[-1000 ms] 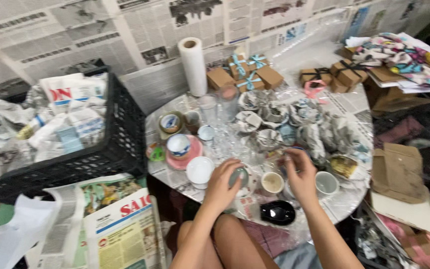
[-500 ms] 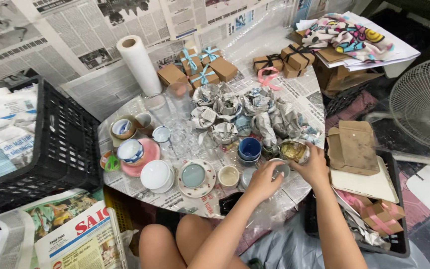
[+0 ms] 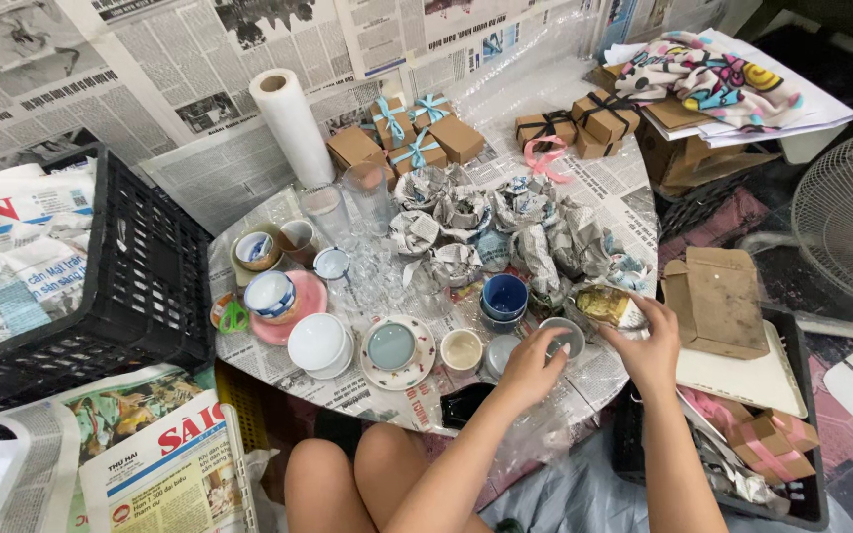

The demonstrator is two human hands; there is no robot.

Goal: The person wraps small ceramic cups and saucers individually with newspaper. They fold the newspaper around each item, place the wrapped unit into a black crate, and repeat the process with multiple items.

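My left hand (image 3: 533,365) rests its fingers on a small grey cup (image 3: 562,337) near the front right of the round table (image 3: 620,188). My right hand (image 3: 649,341) curls around a shiny gold-patterned bowl (image 3: 604,305) at the table's right edge. Just left of them stand a stack of blue cups (image 3: 504,296), a small cream cup (image 3: 462,349) and a pale blue cup on a patterned saucer (image 3: 393,348). Several newspaper-wrapped bundles (image 3: 505,227) lie behind the cups. My bare knees show below the table.
A black plastic crate (image 3: 140,286) with papers stands at the left. A paper towel roll (image 3: 292,125), clear glasses (image 3: 367,197) and ribboned brown gift boxes (image 3: 417,143) fill the far side. Flat cardboard boxes (image 3: 718,296) and a white fan (image 3: 851,217) are at the right. Newspapers (image 3: 165,459) lie on the floor.
The view has swung to the right and closer. My hands moved from the cups at the table's front middle to the grey cup and gold-patterned bowl at the right edge.
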